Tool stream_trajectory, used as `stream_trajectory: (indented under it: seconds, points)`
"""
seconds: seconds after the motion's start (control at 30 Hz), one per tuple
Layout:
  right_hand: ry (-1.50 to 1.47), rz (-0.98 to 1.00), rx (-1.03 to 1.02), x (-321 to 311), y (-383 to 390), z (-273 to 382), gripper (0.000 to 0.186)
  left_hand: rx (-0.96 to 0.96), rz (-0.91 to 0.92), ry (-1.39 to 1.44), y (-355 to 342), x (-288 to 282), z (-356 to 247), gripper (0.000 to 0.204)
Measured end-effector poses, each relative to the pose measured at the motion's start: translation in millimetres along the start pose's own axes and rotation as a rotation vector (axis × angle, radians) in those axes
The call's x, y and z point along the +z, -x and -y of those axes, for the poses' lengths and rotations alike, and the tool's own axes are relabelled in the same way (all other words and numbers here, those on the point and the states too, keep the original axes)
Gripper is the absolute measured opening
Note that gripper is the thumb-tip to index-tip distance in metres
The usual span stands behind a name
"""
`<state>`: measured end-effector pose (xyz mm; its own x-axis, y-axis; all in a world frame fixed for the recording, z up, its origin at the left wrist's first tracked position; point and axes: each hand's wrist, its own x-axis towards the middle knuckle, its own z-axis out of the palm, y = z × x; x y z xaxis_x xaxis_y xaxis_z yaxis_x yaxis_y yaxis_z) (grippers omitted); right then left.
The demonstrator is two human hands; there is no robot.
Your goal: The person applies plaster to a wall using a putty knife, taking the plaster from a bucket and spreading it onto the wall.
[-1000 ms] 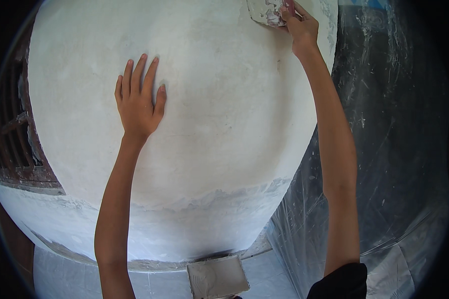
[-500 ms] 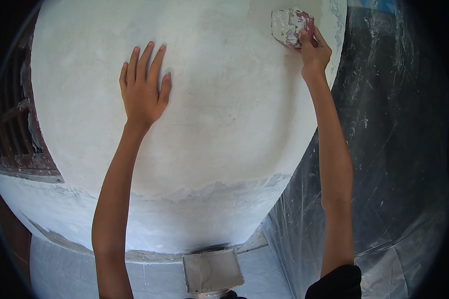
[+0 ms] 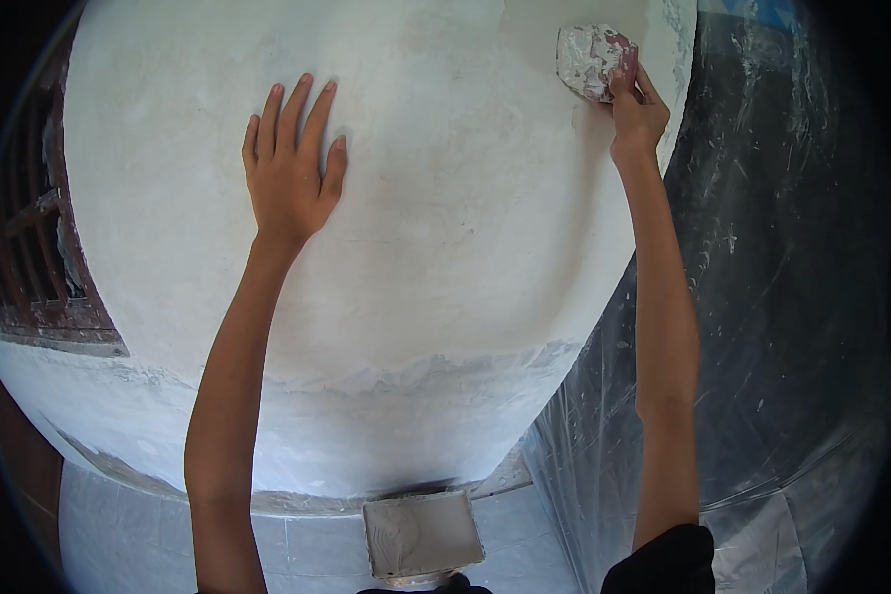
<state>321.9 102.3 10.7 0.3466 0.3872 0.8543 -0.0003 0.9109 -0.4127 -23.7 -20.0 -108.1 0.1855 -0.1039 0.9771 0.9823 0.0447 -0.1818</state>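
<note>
My left hand lies flat against the whitish plastered wall, fingers spread and holding nothing. Up at the right, near the wall's edge, my right hand grips a putty knife. Its wide blade is caked with whitish filler, and the reddish handle side sits between thumb and fingers. Around the blade a grey, damp-looking patch of filler covers the wall. Whether the blade's edge touches the wall is hard to tell.
Below, near the floor, stands a rectangular tray of grey filler. Dark, splattered plastic sheeting hangs along the right side. A brown wooden window grille is set in the wall at the left.
The right hand has moved slightly right and down with the putty knife. The left hand stays flat on the wall, shifted only slightly in the picture.
</note>
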Motion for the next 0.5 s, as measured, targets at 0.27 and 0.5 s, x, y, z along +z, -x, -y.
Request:
stream_trajectory:
  seconds: [0.27,0.5]
  points:
    - [-0.224,-0.053,0.101,14,24,34,0.045,-0.007,-0.003,-0.009,1,0,-1,0.050]
    - [0.145,-0.204,0.007,4,-2,25,0.041,-0.007,-0.010,0.006,0,-1,0,0.051]
